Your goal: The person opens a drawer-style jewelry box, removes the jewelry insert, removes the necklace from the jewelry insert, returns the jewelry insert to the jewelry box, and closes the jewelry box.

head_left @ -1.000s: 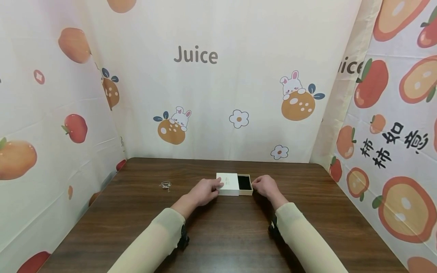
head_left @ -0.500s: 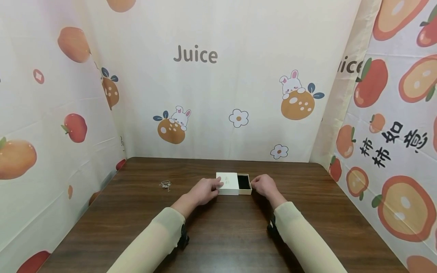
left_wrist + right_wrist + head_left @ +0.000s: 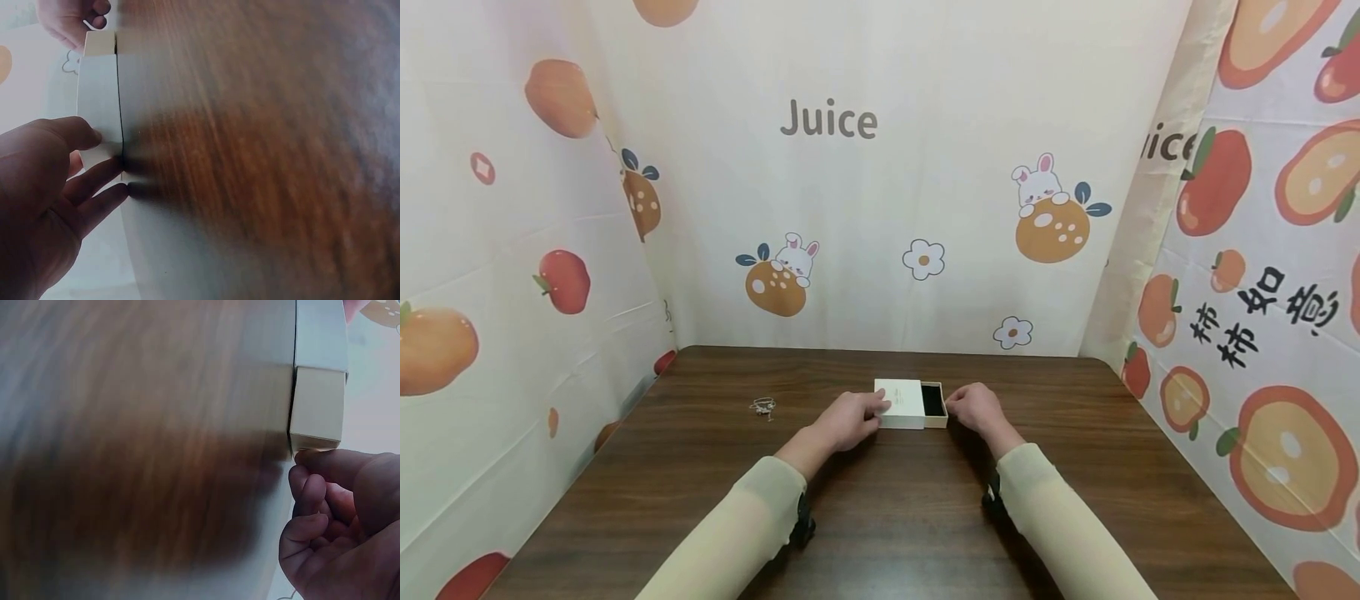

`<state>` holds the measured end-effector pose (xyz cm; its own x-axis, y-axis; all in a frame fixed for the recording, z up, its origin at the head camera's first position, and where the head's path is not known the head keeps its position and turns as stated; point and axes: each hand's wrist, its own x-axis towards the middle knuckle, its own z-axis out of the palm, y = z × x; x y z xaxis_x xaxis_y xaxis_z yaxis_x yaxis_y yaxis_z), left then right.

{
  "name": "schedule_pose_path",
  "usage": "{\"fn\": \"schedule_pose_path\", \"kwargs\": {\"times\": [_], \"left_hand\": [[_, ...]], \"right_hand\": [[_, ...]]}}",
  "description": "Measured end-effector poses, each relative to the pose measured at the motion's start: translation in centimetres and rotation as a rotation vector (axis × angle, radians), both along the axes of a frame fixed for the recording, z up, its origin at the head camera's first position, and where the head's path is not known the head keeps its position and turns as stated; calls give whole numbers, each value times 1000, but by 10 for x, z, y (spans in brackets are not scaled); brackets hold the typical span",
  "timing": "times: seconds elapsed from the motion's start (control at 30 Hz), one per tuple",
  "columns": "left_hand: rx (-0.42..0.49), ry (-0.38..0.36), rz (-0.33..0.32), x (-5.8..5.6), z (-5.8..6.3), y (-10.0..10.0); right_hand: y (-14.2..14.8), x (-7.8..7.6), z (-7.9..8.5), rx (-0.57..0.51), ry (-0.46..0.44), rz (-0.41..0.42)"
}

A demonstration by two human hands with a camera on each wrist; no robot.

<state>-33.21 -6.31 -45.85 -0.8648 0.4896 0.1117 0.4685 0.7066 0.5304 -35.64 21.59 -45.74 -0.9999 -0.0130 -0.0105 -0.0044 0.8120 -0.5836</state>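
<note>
A white slide-out gift box lies on the table, its outer sleeve [image 3: 898, 398] to the left. From the sleeve's right end sticks a shallow cream drawer [image 3: 317, 405] with a black lining [image 3: 933, 400]. My left hand [image 3: 854, 417] grips the sleeve's left end, thumb [image 3: 84, 132] on the near side and a finger on top. My right hand [image 3: 977, 407] is at the drawer's outer end, thumb and bent forefinger together against it, other fingers curled. Left of the box lies a small heap of thin silvery chain jewellery [image 3: 763, 406].
The brown wood-grain table [image 3: 880, 517] ends close behind the box. Printed curtains [image 3: 850, 192] hang along the back and both sides. Dark wrist cameras are strapped under both pale sleeves.
The drawer has slid left, a little further into the sleeve, with my right hand moving along at its end. My left hand and the chain jewellery have stayed in place.
</note>
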Motion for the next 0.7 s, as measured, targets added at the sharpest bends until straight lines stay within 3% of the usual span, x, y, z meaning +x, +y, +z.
{"fn": "schedule_pose_path", "kwargs": {"times": [0.7], "left_hand": [[-1,9,-9,0,-1,-1]], "right_hand": [[-25,-2,-1,96,46,34]]}}
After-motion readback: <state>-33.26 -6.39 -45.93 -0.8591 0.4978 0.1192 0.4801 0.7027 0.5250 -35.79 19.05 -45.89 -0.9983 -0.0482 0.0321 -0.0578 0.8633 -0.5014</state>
